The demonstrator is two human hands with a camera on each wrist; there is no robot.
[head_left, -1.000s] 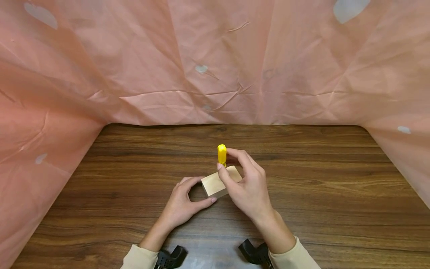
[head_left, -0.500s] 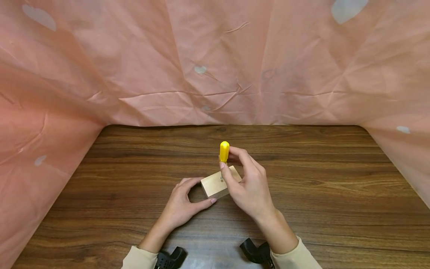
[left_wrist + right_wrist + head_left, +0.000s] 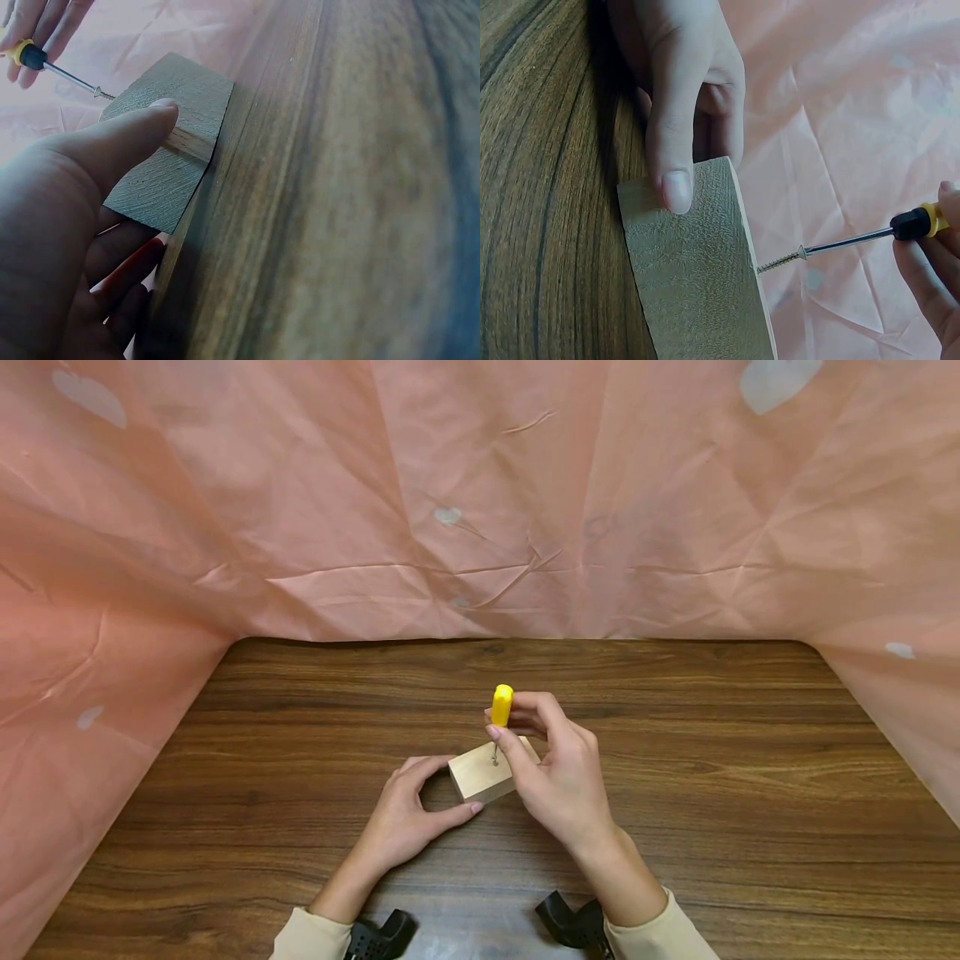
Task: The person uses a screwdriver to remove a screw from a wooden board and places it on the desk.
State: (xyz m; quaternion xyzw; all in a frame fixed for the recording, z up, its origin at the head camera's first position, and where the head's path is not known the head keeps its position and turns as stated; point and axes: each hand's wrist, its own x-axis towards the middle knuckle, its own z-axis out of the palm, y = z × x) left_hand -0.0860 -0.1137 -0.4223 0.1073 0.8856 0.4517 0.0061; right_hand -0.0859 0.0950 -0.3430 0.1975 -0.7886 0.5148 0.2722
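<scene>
A pale wooden block [image 3: 476,772] lies on the brown table, and my left hand [image 3: 411,814] grips its left end between thumb and fingers. From the block's top face a screw [image 3: 781,262] stands up, much of its thread showing above the wood. My right hand [image 3: 558,768] pinches a screwdriver [image 3: 502,705] with a yellow handle and a black collar. In the right wrist view the screwdriver's metal shaft [image 3: 851,241] meets the screw head, nearly in line with it. The left wrist view shows the left thumb [image 3: 142,127] pressed on the block's side.
The wood-grain table [image 3: 712,777] spreads out around both hands. Pink cloth [image 3: 480,502] with pale hearts hangs along its back and sides. Black wrist mounts [image 3: 382,935] sit by both cream sleeves [image 3: 660,931].
The screwdriver has shifted slightly right, rising and then dipping again, with its tip now at the screw. The screw, hidden earlier, now shows. The left hand and block stay nearly still.
</scene>
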